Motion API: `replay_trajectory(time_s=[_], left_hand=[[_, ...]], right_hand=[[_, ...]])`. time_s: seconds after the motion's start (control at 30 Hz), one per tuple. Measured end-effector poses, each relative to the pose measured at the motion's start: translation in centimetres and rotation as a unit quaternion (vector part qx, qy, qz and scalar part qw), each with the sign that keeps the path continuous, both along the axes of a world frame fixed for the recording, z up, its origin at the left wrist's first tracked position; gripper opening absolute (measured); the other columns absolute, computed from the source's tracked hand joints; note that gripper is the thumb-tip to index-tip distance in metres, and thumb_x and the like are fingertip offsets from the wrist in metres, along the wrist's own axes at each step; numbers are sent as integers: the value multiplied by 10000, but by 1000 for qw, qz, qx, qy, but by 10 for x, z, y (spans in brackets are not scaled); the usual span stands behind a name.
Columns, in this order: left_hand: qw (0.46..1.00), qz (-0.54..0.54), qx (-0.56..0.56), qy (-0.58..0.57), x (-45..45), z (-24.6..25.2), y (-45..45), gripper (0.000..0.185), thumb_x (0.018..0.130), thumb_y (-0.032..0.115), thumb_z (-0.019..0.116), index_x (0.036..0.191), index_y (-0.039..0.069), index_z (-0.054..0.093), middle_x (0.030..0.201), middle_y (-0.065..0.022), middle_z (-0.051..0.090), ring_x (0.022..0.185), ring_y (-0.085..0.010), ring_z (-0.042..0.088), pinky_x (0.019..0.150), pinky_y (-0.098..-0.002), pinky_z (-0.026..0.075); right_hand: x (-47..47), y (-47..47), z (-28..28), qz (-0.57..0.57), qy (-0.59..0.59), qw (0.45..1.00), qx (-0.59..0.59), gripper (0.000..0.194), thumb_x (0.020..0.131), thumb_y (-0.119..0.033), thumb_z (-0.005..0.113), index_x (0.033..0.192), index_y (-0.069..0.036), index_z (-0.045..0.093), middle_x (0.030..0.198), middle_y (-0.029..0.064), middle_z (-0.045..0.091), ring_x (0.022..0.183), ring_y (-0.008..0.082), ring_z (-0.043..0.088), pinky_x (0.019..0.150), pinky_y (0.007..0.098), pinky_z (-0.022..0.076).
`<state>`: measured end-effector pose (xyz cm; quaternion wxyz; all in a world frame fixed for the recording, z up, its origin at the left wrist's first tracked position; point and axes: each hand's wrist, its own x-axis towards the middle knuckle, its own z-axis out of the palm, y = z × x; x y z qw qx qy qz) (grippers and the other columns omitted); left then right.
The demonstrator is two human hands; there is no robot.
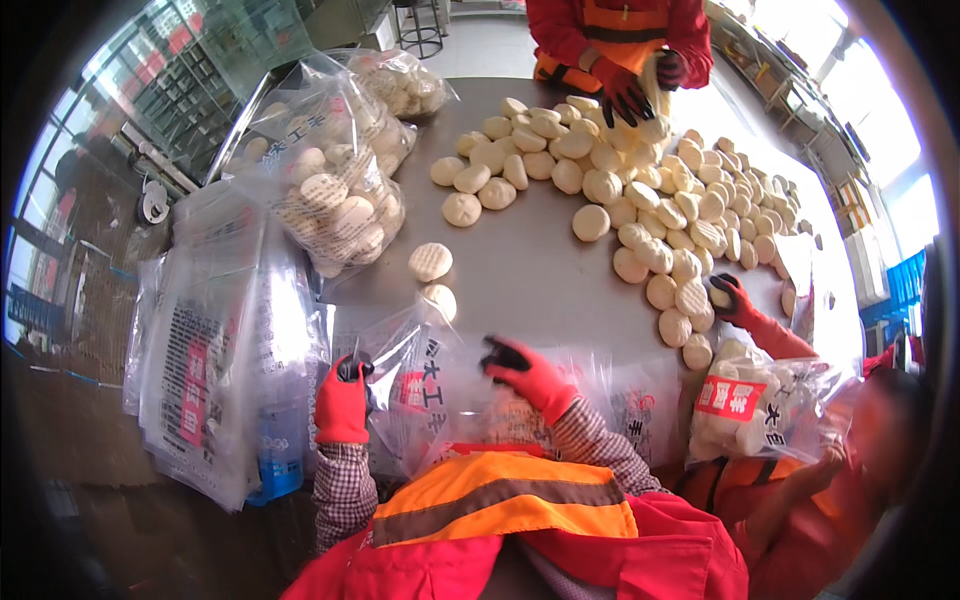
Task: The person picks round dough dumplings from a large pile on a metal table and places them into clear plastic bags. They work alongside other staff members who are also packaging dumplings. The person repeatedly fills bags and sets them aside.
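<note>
My left hand (343, 405), in a red glove with black fingertips, pinches the edge of a clear printed plastic bag (416, 382). The bag stands partly raised at the table's near edge. Its inside is hard to make out through the glare. My right hand (532, 376), gloved alike, hovers to the right of the bag with its fingers apart and nothing in them. Flat plastic bags (637, 405) lie beneath and beside it. Just beyond the raised bag are a round pale bun (430, 262) and a second bun (441, 298), partly behind the film.
A large heap of buns (645, 196) spreads over the metal table (517, 277). Filled bags (337, 180) stand at back left, above stacked empty bags (202, 352). A co-worker's gloved hands (626, 94) work opposite. Another co-worker at right holds a filled bag (739, 412).
</note>
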<state>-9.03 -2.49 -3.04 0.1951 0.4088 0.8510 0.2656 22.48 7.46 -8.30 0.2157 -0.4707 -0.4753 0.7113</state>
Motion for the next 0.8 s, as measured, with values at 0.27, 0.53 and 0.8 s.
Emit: replay_trajectory(time_s=[0.27,0.53,0.8], left_hand=[[976,164,125,-71,-17,0,-23,226,986,128,683,1178,15,725,1018,-115,772,915,-175,723,833,-320,564],[977,16,198,-77,9,-29,41,306,1021,257,619,1100,-9,748,994,-124,766,858,-204,704,781,-339,554],[974,3,169,-149,38,11,42,310,1041,234,588,1086,-39,726,972,-144,748,882,-249,697,822,-372,549]], right_hand=[[-116,110,-10,319,-176,719,592,798,713,-397,828,1427,-177,547,1391,138,550,1263,404,511,1022,539,474],[-82,79,-26,-65,126,984,107,576,899,-380,740,1375,-93,588,1298,123,648,1150,270,639,983,433,524],[-111,19,-49,-6,138,942,305,398,928,-276,713,1225,-21,641,1107,178,693,973,301,691,870,383,552]])
